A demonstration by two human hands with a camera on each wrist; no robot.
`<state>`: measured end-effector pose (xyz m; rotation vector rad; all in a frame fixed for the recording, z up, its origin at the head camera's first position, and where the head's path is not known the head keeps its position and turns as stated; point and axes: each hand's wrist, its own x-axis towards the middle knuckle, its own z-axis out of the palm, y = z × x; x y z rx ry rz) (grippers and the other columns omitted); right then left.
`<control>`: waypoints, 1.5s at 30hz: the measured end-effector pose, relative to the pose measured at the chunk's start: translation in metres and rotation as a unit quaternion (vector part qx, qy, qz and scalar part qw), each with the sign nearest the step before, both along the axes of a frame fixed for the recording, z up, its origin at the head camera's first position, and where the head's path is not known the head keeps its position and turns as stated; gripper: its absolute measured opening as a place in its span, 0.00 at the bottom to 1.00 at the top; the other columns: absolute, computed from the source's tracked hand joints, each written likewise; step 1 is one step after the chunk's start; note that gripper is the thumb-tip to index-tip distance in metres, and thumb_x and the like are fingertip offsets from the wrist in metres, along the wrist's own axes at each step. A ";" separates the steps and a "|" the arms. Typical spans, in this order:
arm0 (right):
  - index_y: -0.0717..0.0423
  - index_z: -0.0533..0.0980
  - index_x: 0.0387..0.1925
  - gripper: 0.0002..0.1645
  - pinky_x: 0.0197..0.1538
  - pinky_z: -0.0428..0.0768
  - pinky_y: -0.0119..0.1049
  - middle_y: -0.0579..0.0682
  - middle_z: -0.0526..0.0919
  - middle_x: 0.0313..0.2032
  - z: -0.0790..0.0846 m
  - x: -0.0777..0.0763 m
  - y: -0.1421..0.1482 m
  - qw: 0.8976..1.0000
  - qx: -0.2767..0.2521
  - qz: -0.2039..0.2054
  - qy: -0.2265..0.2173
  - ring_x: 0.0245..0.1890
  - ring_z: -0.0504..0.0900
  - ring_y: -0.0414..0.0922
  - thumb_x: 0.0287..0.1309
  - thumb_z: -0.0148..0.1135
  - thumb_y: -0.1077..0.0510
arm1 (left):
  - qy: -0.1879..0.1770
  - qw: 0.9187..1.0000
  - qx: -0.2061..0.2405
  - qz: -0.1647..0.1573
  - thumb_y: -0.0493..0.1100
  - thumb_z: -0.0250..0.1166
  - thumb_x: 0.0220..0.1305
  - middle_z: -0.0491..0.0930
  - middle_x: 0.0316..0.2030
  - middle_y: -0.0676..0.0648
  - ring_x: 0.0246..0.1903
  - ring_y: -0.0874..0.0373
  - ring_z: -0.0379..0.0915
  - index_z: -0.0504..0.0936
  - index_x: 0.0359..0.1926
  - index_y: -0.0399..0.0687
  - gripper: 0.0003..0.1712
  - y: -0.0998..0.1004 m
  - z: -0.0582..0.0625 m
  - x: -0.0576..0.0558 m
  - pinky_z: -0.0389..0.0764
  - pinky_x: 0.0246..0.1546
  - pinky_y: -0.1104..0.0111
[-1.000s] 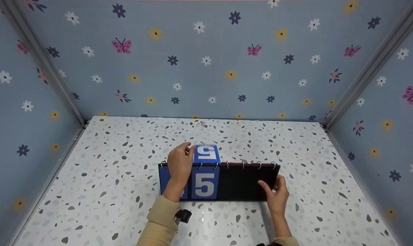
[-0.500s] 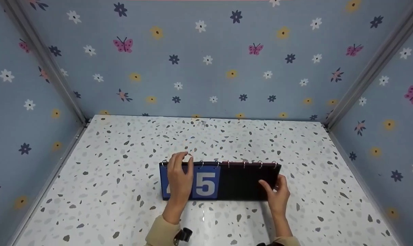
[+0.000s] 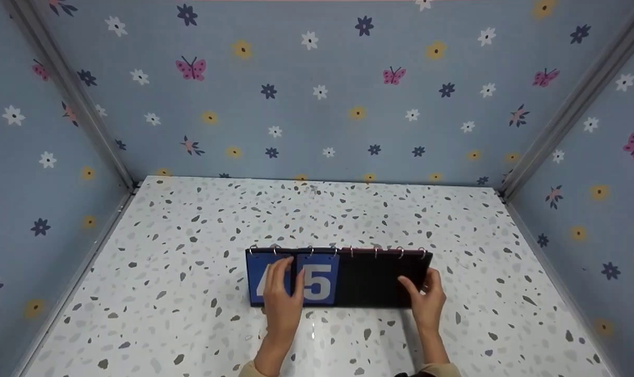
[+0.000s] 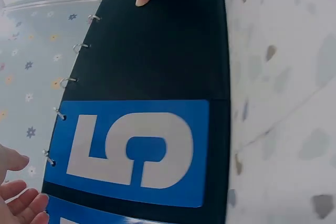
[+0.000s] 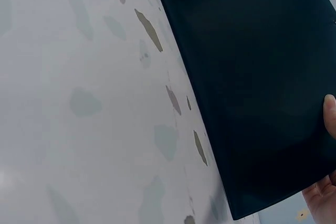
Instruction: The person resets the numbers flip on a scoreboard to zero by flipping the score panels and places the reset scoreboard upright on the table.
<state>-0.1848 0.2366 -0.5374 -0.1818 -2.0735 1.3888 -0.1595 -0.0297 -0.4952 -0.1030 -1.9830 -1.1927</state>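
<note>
A black flip scoreboard (image 3: 369, 277) stands on its long edge, with metal rings along its top. Its left half carries a blue card with a white 5 (image 3: 317, 287) and, further left, another blue card (image 3: 257, 267) whose digit looks like a 4, partly covered. In front of these two cards is my left hand (image 3: 284, 309), fingers loosely bent and nothing held; the left wrist view has the same hand (image 4: 21, 203) beside the ringed edge, apart from the 5 card. My right hand (image 3: 428, 303) grips the board's right end, thumb on the bare black front, fingers behind.
Beneath the board is a white speckled tabletop (image 3: 191, 293). Blue panels with flowers and butterflies (image 3: 317, 104) rise at the back and both sides, joined by grey metal corner posts (image 3: 81, 99).
A flipped-up 5 card behind the top edge has gone from sight. My left hand has come down from the top edge toward me, in front of the cards. The right hand keeps its grip.
</note>
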 end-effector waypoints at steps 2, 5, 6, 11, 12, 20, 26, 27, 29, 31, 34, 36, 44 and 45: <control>0.64 0.71 0.38 0.24 0.32 0.71 0.26 0.55 0.77 0.28 -0.001 0.000 0.000 1.000 -0.001 -0.001 0.002 0.28 0.73 0.44 0.38 0.72 0.60 | -0.016 1.000 0.000 0.001 0.32 0.66 0.49 0.73 0.40 0.44 0.39 0.53 0.70 0.75 0.43 0.34 0.17 0.001 -0.006 0.003 0.70 0.42 0.63; 0.62 0.71 0.38 0.24 0.32 0.71 0.25 0.53 0.77 0.29 -0.007 -0.003 0.002 1.000 0.006 -0.007 0.003 0.28 0.73 0.42 0.38 0.72 0.60 | -0.041 0.999 0.001 0.004 0.32 0.66 0.49 0.73 0.41 0.42 0.40 0.53 0.71 0.74 0.44 0.34 0.19 0.003 -0.015 0.008 0.72 0.40 0.63; 0.61 0.71 0.39 0.24 0.32 0.71 0.25 0.52 0.77 0.29 -0.012 -0.004 0.004 1.000 0.011 -0.007 0.007 0.29 0.73 0.41 0.39 0.72 0.59 | -0.050 0.999 0.001 0.006 0.32 0.66 0.49 0.73 0.41 0.42 0.40 0.53 0.71 0.74 0.44 0.34 0.19 0.003 -0.018 0.009 0.72 0.40 0.62; 0.55 0.71 0.40 0.25 0.32 0.71 0.25 0.46 0.77 0.31 -0.041 -0.016 0.015 0.998 0.051 -0.010 0.035 0.30 0.74 0.37 0.40 0.71 0.53 | -0.081 0.997 0.012 0.006 0.33 0.67 0.49 0.75 0.40 0.42 0.39 0.52 0.72 0.74 0.45 0.34 0.20 0.005 -0.027 0.012 0.72 0.39 0.60; 0.54 0.71 0.40 0.25 0.32 0.71 0.26 0.46 0.77 0.30 -0.045 -0.018 0.017 0.997 0.056 -0.008 0.046 0.30 0.74 0.37 0.40 0.71 0.53 | -0.087 0.996 0.015 0.005 0.33 0.67 0.49 0.75 0.40 0.42 0.39 0.52 0.72 0.74 0.45 0.34 0.20 0.005 -0.028 0.013 0.73 0.38 0.60; 0.54 0.70 0.40 0.24 0.33 0.71 0.25 0.45 0.77 0.30 -0.040 -0.017 0.016 0.998 0.049 -0.010 0.036 0.30 0.73 0.36 0.41 0.71 0.52 | -0.118 0.992 0.036 0.002 0.34 0.67 0.49 0.75 0.37 0.44 0.37 0.54 0.72 0.74 0.43 0.35 0.19 0.006 -0.040 0.010 0.73 0.37 0.60; 0.61 0.71 0.37 0.23 0.32 0.70 0.24 0.52 0.76 0.28 -0.011 -0.004 0.002 1.000 0.009 -0.008 0.019 0.28 0.72 0.38 0.38 0.72 0.61 | -0.141 0.988 0.060 0.007 0.35 0.70 0.45 0.76 0.32 0.47 0.32 0.57 0.72 0.75 0.37 0.37 0.16 0.008 -0.046 0.007 0.74 0.32 0.63; 0.61 0.71 0.37 0.23 0.32 0.70 0.24 0.52 0.77 0.28 -0.011 -0.004 0.002 1.000 0.011 -0.010 0.020 0.28 0.72 0.38 0.38 0.72 0.61 | -0.139 0.988 0.062 0.006 0.35 0.70 0.44 0.75 0.31 0.47 0.31 0.57 0.72 0.75 0.35 0.37 0.16 0.008 -0.046 0.006 0.74 0.31 0.64; 0.62 0.71 0.37 0.23 0.32 0.70 0.24 0.52 0.77 0.28 -0.009 -0.003 0.001 1.000 0.006 -0.009 0.022 0.28 0.72 0.39 0.37 0.72 0.62 | -0.133 0.989 0.071 -0.002 0.36 0.71 0.43 0.75 0.28 0.48 0.29 0.58 0.72 0.76 0.32 0.38 0.15 0.008 -0.048 0.004 0.74 0.29 0.65; 0.62 0.71 0.37 0.23 0.32 0.70 0.25 0.53 0.77 0.28 -0.007 -0.003 0.000 1.000 0.006 -0.011 0.019 0.28 0.73 0.40 0.37 0.72 0.62 | -0.127 0.988 0.088 -0.012 0.37 0.72 0.42 0.75 0.26 0.48 0.25 0.59 0.72 0.76 0.29 0.38 0.14 0.008 -0.049 0.003 0.74 0.26 0.67; 0.62 0.71 0.36 0.23 0.31 0.71 0.25 0.52 0.77 0.28 -0.006 -0.003 0.000 1.000 0.008 -0.012 0.017 0.28 0.73 0.41 0.37 0.72 0.62 | -0.123 0.985 0.115 -0.028 0.38 0.72 0.41 0.75 0.22 0.49 0.21 0.60 0.71 0.76 0.25 0.38 0.13 0.006 -0.050 0.002 0.74 0.22 0.69; 0.62 0.71 0.36 0.23 0.31 0.70 0.24 0.52 0.77 0.28 -0.007 -0.003 0.001 1.000 0.009 -0.014 0.018 0.28 0.73 0.40 0.37 0.72 0.62 | -0.125 0.983 0.128 -0.033 0.38 0.72 0.41 0.76 0.21 0.49 0.19 0.61 0.71 0.76 0.24 0.38 0.13 0.005 -0.049 0.002 0.73 0.21 0.70; 0.61 0.71 0.37 0.23 0.32 0.71 0.24 0.52 0.78 0.29 -0.006 -0.004 0.001 1.000 0.013 -0.017 0.011 0.29 0.73 0.40 0.37 0.72 0.62 | -0.162 0.978 0.127 -0.018 0.39 0.72 0.40 0.78 0.21 0.48 0.20 0.61 0.73 0.80 0.24 0.37 0.11 0.002 -0.044 0.004 0.74 0.22 0.72; 0.61 0.71 0.37 0.23 0.32 0.71 0.24 0.52 0.78 0.28 -0.005 -0.003 0.001 1.000 0.014 -0.016 0.010 0.29 0.74 0.41 0.37 0.72 0.62 | -0.165 0.978 0.125 -0.017 0.39 0.72 0.40 0.78 0.21 0.48 0.20 0.61 0.73 0.80 0.24 0.37 0.11 0.001 -0.043 0.004 0.74 0.22 0.72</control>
